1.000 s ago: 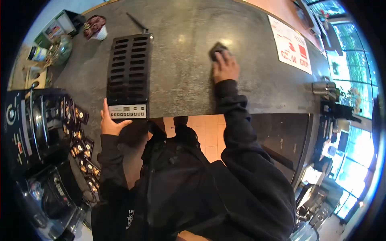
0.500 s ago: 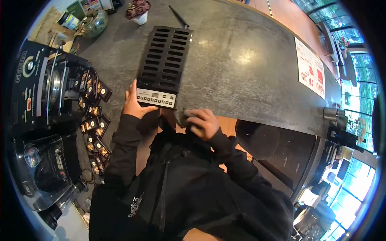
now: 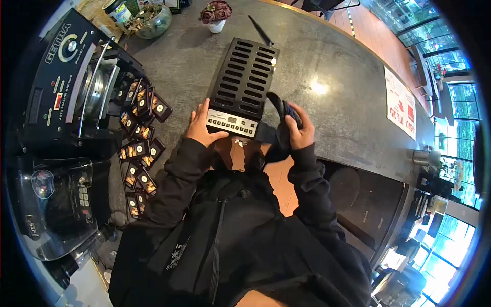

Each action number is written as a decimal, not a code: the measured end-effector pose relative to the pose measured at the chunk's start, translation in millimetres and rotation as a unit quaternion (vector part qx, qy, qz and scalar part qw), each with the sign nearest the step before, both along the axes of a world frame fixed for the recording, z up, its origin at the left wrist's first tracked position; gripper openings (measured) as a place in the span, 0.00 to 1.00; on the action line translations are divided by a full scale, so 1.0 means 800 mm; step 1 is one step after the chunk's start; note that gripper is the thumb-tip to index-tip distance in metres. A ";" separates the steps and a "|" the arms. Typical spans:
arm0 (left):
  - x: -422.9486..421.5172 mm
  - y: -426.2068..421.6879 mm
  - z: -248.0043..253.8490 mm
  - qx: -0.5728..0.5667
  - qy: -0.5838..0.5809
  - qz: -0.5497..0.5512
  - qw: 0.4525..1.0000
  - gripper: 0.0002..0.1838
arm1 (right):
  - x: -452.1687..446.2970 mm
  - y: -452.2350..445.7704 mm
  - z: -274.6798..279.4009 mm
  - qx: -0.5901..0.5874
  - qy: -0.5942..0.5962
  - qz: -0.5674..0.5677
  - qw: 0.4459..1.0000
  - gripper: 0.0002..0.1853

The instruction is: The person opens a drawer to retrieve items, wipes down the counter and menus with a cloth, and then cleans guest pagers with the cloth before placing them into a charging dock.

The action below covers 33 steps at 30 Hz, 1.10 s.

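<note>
A black pager base (image 3: 247,77) with two rows of slots lies on the counter, its silver keypad panel (image 3: 231,124) facing me. Around the panel's left corner is my left hand (image 3: 201,130), fingers along the side and thumb at the front edge, gripping it. My right hand (image 3: 300,128) is closed on a black cloth (image 3: 279,135), which hangs beside the base's right front corner and partly over the counter edge. Whether the cloth touches the base I cannot tell. A black antenna (image 3: 261,30) sticks out from the far end.
Several black pagers (image 3: 142,148) are piled on the left beside a sealing machine (image 3: 61,77). A potted flower (image 3: 216,15) and a glass bowl (image 3: 153,23) stand at the back. A printed sheet (image 3: 400,102) lies on the right of the counter (image 3: 332,117).
My right hand has moved up and right from in front of my body to beside the base, bringing the black cloth into clear view. My left hand stays at the base's corner. The view has shifted.
</note>
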<state>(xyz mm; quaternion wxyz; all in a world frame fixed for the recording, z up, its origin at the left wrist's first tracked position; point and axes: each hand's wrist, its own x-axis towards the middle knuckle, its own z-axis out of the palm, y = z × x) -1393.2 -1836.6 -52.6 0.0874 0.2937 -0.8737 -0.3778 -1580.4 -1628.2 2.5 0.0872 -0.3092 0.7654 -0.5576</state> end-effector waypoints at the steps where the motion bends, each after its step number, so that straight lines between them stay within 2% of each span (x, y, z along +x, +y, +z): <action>1: 0.001 0.001 0.001 0.016 -0.010 0.010 1.000 0.60 | 0.004 -0.015 0.008 -0.015 0.053 0.003 0.998 0.16; 2: 0.002 0.002 0.002 0.015 -0.009 0.010 1.000 0.60 | 0.011 -0.029 0.013 -0.009 0.079 0.014 0.997 0.17; 5: 0.001 0.002 -0.003 0.019 0.044 0.014 0.999 0.41 | 0.034 -0.069 0.016 -0.002 0.158 0.056 0.986 0.17; 7: -0.003 0.006 -0.008 -0.005 0.040 0.023 0.999 0.37 | 0.038 -0.093 0.019 0.019 0.298 0.094 0.950 0.17; 9: -0.006 0.012 -0.015 -0.050 0.031 0.039 0.997 0.31 | 0.039 -0.116 0.012 0.031 0.342 0.123 0.931 0.18; 11: -0.011 0.012 -0.035 -0.086 0.021 0.063 0.994 0.30 | 0.039 -0.137 -0.005 0.043 0.376 0.157 0.912 0.20; 12: -0.016 0.014 -0.032 -0.116 0.005 0.083 0.990 0.27 | 0.041 -0.143 -0.018 0.092 0.382 0.178 0.902 0.21; 13: -0.020 0.017 -0.030 -0.144 -0.012 0.103 0.984 0.25 | 0.047 -0.145 -0.026 0.118 0.391 0.208 0.889 0.19; 14: -0.025 0.022 -0.029 -0.157 0.010 0.124 0.980 0.21 | 0.050 -0.148 -0.033 0.127 0.415 0.208 0.876 0.19; 19: -0.019 0.023 -0.031 -0.164 0.006 0.126 0.978 0.22 | 0.024 -0.166 -0.040 0.149 0.439 0.241 0.852 0.17; 20: -0.019 0.023 -0.030 -0.148 0.012 0.121 0.981 0.23 | 0.008 -0.179 -0.040 0.141 0.430 0.234 0.861 0.15; 21: -0.019 0.024 -0.028 -0.132 0.018 0.117 0.984 0.23 | -0.011 -0.195 -0.038 0.184 0.469 0.196 0.841 0.14; 25: -0.018 0.025 -0.023 -0.114 0.021 0.121 0.986 0.24 | -0.084 -0.267 -0.044 0.145 0.407 0.082 0.898 0.10; 29: -0.022 0.025 -0.017 -0.124 -0.017 0.124 0.984 0.24 | -0.030 -0.239 -0.046 0.203 0.463 0.146 0.850 0.11; 31: -0.020 0.025 -0.030 -0.143 -0.032 0.123 0.981 0.24 | 0.022 -0.195 -0.046 0.153 0.460 0.254 0.837 0.13; 33: -0.010 0.023 -0.038 -0.251 -0.136 0.056 0.957 0.25 | 0.044 -0.175 -0.044 0.093 0.453 0.255 0.849 0.15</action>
